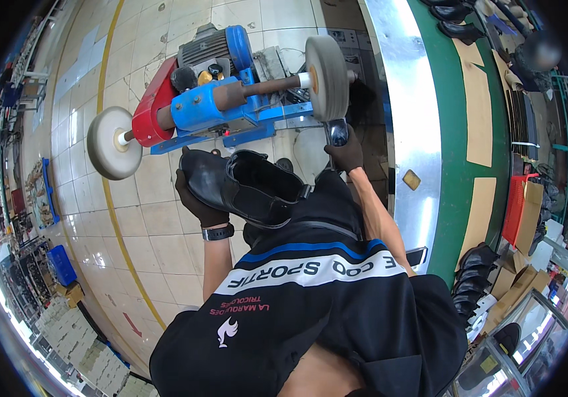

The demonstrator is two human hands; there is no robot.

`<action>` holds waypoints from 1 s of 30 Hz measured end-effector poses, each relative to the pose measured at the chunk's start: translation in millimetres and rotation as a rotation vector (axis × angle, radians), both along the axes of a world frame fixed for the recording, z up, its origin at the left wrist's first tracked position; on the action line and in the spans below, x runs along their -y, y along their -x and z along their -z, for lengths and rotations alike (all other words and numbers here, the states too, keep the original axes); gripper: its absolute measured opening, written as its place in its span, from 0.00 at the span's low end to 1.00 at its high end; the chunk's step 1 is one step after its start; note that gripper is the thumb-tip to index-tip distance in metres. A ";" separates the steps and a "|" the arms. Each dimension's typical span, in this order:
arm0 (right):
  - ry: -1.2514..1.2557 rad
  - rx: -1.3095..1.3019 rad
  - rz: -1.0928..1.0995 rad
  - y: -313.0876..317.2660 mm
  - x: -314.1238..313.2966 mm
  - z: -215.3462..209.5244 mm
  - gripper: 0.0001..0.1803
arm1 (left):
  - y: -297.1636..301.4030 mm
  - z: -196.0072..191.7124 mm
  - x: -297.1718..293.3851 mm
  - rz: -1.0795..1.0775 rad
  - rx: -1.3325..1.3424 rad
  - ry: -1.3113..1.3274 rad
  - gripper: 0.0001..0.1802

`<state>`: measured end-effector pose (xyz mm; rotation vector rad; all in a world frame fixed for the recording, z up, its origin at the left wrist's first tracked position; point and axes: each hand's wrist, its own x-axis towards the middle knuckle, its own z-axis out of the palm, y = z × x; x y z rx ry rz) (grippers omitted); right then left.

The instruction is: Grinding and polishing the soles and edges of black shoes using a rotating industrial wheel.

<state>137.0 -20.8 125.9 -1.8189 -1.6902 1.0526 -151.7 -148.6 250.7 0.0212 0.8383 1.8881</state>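
My left hand (199, 205), in a dark glove with a watch at the wrist, grips a black leather ankle boot (208, 178) by its toe end. The boot lies tilted in front of my body, its opening facing up. My gloved right hand (346, 152) is closed around a glossy dark object (338, 132), whose kind I cannot make out. That object is just below the right buffing wheel (329, 78); whether they touch is unclear. Ahead stands a blue and red buffing machine (195, 106), with another pale wheel (113, 143) at its left end.
To my right runs a metal-edged bench (411, 119) with a green top (452, 132), bearing brown paper sheets (479, 112) and black shoe parts (476, 271). A phone (417, 257) is beside my right forearm. Far right, a person (540, 56) is near a red crate (515, 212).
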 end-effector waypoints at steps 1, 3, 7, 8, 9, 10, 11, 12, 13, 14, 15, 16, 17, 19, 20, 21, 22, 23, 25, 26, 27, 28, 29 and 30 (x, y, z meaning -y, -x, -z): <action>0.013 0.023 -0.006 -0.4 -0.1 -6.2 0.45 | -0.1 -0.4 1.4 0.001 -0.024 0.005 0.31; 0.008 0.055 -0.006 -0.5 -0.5 -4.4 0.45 | 0.7 1.2 3.1 -0.002 -0.029 0.006 0.31; -0.008 0.087 -0.020 9.2 3.7 -0.5 0.47 | 0.7 -0.1 1.5 -0.020 -0.045 0.026 0.32; -0.021 0.053 -0.029 11.0 4.7 -1.1 0.47 | 1.0 0.1 0.9 -0.020 -0.045 0.026 0.32; -0.021 0.054 -0.029 10.2 4.8 -2.6 0.47 | 1.3 0.6 -0.1 -0.009 -0.006 0.003 0.31; -0.008 0.071 -0.003 8.6 4.4 -4.3 0.48 | 1.0 1.1 -1.4 0.002 0.033 -0.018 0.30; 0.004 0.086 0.024 8.0 3.7 -4.9 0.48 | 0.7 0.9 -3.4 0.004 0.032 -0.019 0.30; 0.004 0.085 0.026 4.6 2.0 -5.6 0.48 | -1.2 0.7 -6.0 -0.012 0.033 0.008 0.30; -0.008 0.069 0.031 -2.3 -1.0 -7.4 0.47 | -2.8 0.4 -9.1 -0.027 0.034 0.035 0.30; -0.019 0.053 0.036 -9.9 -3.0 -8.4 0.46 | -3.2 -1.0 -12.1 -0.024 0.033 0.036 0.30; -0.014 0.052 0.035 -15.5 -3.9 -18.9 0.46 | -4.5 -3.5 -14.0 0.001 0.027 0.064 0.29; -0.065 0.039 0.013 -24.5 -4.2 -31.2 0.45 | -6.5 -4.3 -16.5 0.028 0.022 0.093 0.27; -0.118 0.025 -0.011 -34.0 -3.8 -45.9 0.44 | -9.8 -4.2 -18.7 0.026 0.021 0.096 0.27; -0.162 -0.046 0.128 -70.0 3.0 -64.9 0.42 | -17.9 0.7 -28.6 0.113 -0.222 0.304 0.24; -0.209 -0.014 0.224 -93.0 14.0 -67.6 0.40 | -9.2 26.8 -29.2 0.227 0.038 0.201 0.21; -0.258 0.022 0.325 -118.8 28.4 -68.1 0.39 | -10.9 47.6 -32.8 0.279 0.032 0.262 0.20; -0.194 0.088 0.402 -141.3 42.6 -68.6 0.36 | -14.8 79.5 -31.0 0.283 -0.202 0.303 0.19; -0.128 0.157 0.484 -165.8 60.7 -65.9 0.34 | -21.8 102.3 -29.8 0.292 -0.433 0.344 0.18; -0.053 0.376 0.673 -220.5 114.9 -41.0 0.27 | -43.2 83.2 -47.6 0.415 -0.243 0.252 0.16; 0.033 0.454 0.783 -235.2 136.8 -35.0 0.25 | -54.2 75.0 -53.6 0.505 -0.055 0.161 0.15; 0.164 0.614 0.846 -242.4 151.4 -35.3 0.27 | -61.4 85.4 -58.1 0.503 -0.055 0.164 0.15; 0.209 0.650 0.855 -252.2 166.9 -30.6 0.29 | -65.1 104.6 -61.4 0.616 -0.209 0.149 0.14; 0.268 0.656 0.868 -267.5 183.4 -17.3 0.30 | -70.1 117.1 -66.6 0.743 -0.363 0.129 0.13; 0.311 0.641 0.894 -268.9 189.8 -15.3 0.30 | -80.9 121.6 -69.6 0.769 -0.359 0.156 0.13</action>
